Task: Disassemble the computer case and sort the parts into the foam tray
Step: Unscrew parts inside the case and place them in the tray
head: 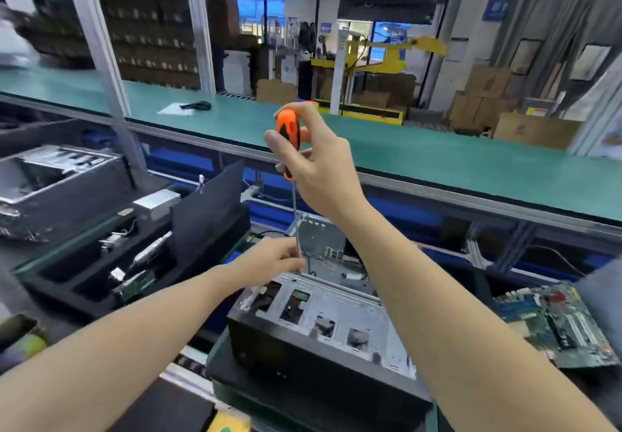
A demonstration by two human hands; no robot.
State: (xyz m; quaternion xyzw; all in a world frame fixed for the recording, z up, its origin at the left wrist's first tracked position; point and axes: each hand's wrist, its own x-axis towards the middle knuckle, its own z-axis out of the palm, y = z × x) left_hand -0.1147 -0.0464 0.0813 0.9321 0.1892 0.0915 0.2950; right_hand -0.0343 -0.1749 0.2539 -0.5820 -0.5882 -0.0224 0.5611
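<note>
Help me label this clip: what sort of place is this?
Likely an electronics factory line: a long green bench, an opened computer case under a screwdriver, stacked cartons behind.

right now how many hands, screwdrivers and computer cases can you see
hands: 2, left hand pinching the shaft, right hand gripping the orange handle
screwdriver: 1
computer cases: 2, case under the hands, second case at far left
total: 5
</note>
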